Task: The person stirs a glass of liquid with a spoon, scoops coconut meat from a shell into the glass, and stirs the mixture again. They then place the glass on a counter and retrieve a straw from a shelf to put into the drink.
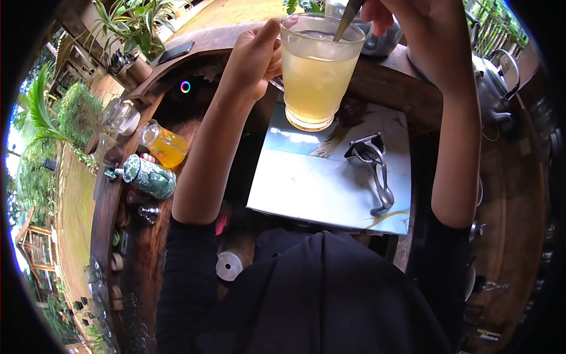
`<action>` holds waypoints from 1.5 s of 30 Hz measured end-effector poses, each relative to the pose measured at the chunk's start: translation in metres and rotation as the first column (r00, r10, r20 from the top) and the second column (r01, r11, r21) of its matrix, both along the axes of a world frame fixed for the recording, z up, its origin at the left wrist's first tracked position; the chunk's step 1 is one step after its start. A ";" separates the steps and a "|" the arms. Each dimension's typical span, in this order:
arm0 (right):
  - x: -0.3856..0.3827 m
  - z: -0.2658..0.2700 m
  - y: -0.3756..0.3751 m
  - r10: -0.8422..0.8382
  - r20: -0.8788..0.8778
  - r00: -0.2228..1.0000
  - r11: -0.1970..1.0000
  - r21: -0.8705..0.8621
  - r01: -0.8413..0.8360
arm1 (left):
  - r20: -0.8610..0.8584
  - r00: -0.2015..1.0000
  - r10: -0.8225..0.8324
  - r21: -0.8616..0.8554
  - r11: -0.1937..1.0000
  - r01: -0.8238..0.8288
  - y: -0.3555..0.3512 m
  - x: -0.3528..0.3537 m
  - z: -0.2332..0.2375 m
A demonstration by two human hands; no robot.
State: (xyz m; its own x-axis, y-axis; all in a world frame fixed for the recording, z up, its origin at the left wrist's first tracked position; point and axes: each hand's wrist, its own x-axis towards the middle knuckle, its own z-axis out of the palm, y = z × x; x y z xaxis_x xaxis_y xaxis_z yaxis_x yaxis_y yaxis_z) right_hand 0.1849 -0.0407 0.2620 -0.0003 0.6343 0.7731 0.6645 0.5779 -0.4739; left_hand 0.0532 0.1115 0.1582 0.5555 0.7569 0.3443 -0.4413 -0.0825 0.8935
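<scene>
A clear glass mug (321,76) of pale yellow drink is raised above the table, its handle gripped by my left hand (257,56). At the top, my right hand (421,29) pinches a metal spoon (349,20) that dips into the drink from above; its lower end is lost in the cloudy liquid. Ice seems to float near the surface. Below the mug, a metal hand citrus squeezer (374,168) lies on a white glossy board (312,186), apart from both hands.
To the left stand a green patterned enamel jug (149,177), a glass jug of orange drink (165,144) and a glass jar (121,116). A phone (176,52) rests on the curved wooden counter near a potted plant (138,35). On the right sits a metal kettle (492,88).
</scene>
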 end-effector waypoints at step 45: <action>-0.003 -0.001 0.002 -0.209 -0.019 0.978 0.968 0.140 0.210 | -0.075 0.997 0.013 -0.022 1.000 -0.014 -0.012 0.001 -0.027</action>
